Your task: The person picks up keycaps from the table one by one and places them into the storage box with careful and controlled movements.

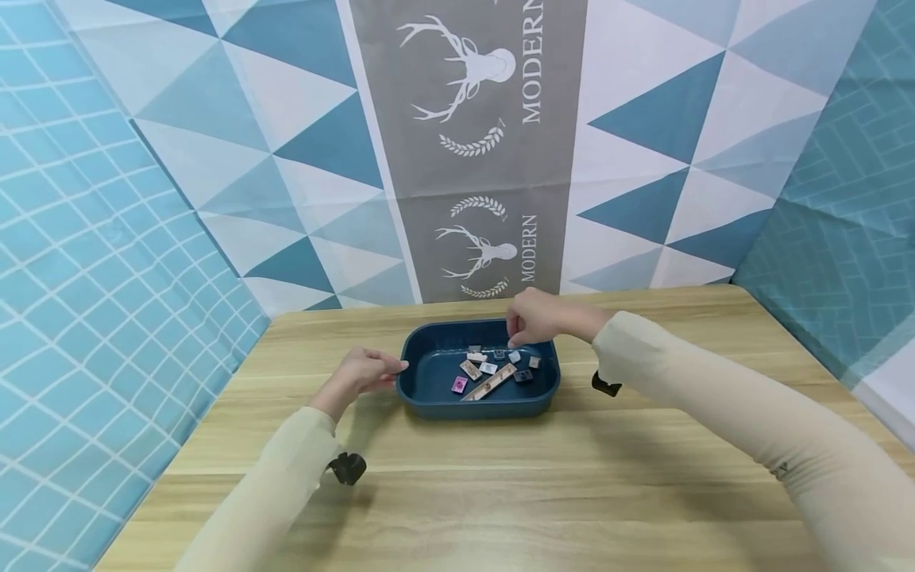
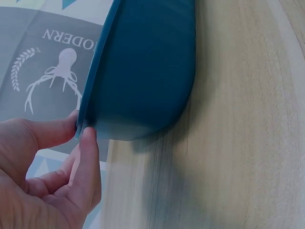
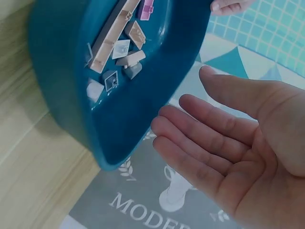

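A dark blue basin (image 1: 457,411) holds several loose keyboard keycaps. Among them are a long beige spacebar (image 1: 493,382) and a pink keycap (image 1: 459,384); white, grey and dark ones lie around these, some turned underside up. At the basin's left end my left hand (image 1: 366,369) pinches the rim between thumb and fingers, as the left wrist view shows closely. My right hand (image 1: 534,316) hovers over the back right part of the basin. In the right wrist view its fingers (image 3: 205,138) are loosely bent, the thumb apart, with nothing in the palm.
The basin stands on a wood-grain table (image 1: 457,492) near its back edge. Behind rises a patterned cloth (image 1: 493,175) with deer heads and triangles. Blue tile-patterned cloth (image 1: 86,262) hangs at the left. Black straps (image 1: 348,469) sit on both wrists.
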Tool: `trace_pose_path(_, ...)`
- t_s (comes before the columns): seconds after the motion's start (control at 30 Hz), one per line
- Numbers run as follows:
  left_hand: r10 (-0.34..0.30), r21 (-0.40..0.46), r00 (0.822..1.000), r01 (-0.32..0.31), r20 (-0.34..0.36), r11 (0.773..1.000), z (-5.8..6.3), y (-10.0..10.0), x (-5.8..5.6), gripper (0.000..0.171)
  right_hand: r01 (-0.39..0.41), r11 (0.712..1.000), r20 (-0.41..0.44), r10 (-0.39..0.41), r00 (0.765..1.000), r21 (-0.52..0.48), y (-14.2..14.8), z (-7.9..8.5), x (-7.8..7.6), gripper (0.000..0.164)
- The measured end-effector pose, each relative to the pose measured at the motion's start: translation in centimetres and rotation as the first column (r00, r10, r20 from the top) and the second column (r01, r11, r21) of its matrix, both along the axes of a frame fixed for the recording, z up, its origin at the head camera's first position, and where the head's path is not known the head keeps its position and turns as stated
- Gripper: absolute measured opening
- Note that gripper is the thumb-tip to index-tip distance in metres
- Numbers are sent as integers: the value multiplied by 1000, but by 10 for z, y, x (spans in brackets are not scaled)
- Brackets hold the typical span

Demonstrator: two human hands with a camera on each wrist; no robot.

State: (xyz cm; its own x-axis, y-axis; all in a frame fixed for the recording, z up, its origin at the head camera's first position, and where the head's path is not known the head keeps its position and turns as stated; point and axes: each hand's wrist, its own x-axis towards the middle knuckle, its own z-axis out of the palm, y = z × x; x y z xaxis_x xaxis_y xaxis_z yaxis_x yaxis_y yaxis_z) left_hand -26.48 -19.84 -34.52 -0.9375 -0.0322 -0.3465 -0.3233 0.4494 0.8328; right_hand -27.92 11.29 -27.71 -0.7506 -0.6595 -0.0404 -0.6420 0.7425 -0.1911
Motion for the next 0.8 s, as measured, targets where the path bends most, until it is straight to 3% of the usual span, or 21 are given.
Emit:
trace_pose_path(0.47, -111, 44, 994, 111, 3, 993, 0, -2, -1, 39, 53, 982, 50, -44, 998, -184, 54, -11, 10, 13)
trace_pose_path(0.8, -58, 85, 998, 60, -29, 995, -4, -4, 0, 37, 97, 972, 61, -86, 994, -214, 80, -14, 14, 13)
